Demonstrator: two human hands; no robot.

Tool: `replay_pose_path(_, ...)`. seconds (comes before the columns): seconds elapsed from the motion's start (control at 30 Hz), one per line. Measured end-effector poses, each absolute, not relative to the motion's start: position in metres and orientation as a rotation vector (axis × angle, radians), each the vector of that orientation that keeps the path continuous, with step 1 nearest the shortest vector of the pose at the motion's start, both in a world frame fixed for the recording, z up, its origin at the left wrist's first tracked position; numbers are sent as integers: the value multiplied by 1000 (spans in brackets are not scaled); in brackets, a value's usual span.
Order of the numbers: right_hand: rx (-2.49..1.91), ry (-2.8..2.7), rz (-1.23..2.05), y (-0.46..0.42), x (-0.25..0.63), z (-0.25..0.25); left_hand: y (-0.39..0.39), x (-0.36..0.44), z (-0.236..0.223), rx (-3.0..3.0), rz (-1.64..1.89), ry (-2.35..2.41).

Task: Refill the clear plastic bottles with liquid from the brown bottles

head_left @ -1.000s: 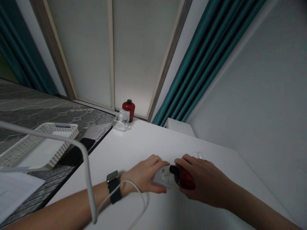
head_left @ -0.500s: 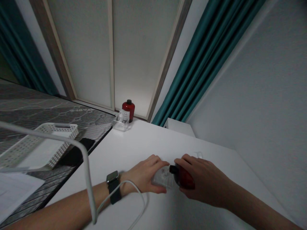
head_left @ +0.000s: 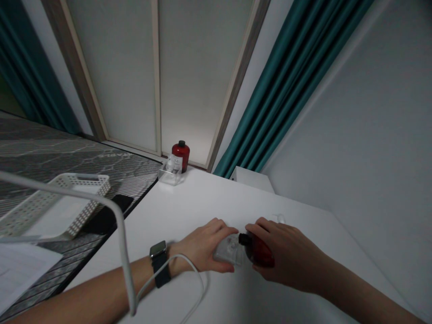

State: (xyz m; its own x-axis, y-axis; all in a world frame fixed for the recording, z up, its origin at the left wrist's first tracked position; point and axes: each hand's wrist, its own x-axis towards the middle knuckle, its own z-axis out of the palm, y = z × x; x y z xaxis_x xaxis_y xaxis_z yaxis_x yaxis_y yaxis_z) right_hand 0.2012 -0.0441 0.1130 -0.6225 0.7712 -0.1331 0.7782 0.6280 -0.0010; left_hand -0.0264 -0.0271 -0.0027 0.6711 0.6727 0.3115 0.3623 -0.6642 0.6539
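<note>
My right hand is wrapped round a dark red bottle with a black cap, which tips over to the left. The cap is close to the right end of a small clear plastic box. My left hand holds this box between thumb and fingers on the white table. Something see-through lies inside the box; I cannot make out what. A dark watch is on my left wrist. Behind my right hand, a small clear piece partly shows.
At the table's far corner stand another red bottle and a clear box. To the left are a white perforated basket, a black flat object and papers. A white cable crosses the left foreground.
Almost nothing differs. Both hands keep their places on the box and the bottle, with at most a very slight shift of the bottle.
</note>
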Motion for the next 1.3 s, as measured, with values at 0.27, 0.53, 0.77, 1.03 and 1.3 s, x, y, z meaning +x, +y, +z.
replay_pose_path(0.27, 1294, 2730, -81, -45, 203, 113, -27, -27, -1, 2335, 731, 792)
replay_pose_path(0.53, 1283, 2736, -27, -44, 203, 110, -27, -26, -7, 2346, 746, 791)
replay_pose_path(0.77, 1271, 2748, -3, -44, 205, 111, -27, -27, -6, 2351, 746, 803)
replay_pose_path(1.03, 1252, 2755, 50, -44, 205, 111, -27, -26, -3, 2356, 737, 810)
replay_pose_path(1.3, 1255, 2752, 45, -44, 204, 110, -34, -28, 5, 2345, 735, 855)
